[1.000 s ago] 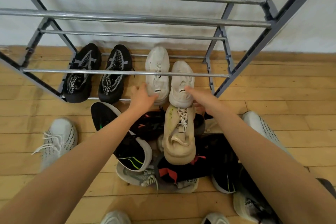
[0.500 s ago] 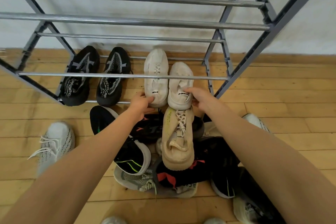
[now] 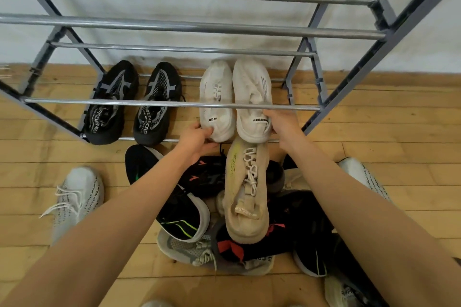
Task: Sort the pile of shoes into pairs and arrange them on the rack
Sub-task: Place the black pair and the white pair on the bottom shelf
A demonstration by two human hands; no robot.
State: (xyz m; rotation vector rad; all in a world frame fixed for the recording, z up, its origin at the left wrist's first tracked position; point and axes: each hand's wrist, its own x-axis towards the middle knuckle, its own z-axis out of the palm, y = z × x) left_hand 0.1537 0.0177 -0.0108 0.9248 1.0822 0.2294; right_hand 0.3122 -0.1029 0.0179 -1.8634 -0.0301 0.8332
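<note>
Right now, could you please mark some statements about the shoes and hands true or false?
1. A black pair sits on the rack's bottom tier. True.
2. The left hand grips the beige shoe. False: it holds the left white shoe's heel.
3. The right hand holds the right white shoe's heel. True.
4. The beige shoe stands on the rack. False: the beige shoe lies atop the pile.
</note>
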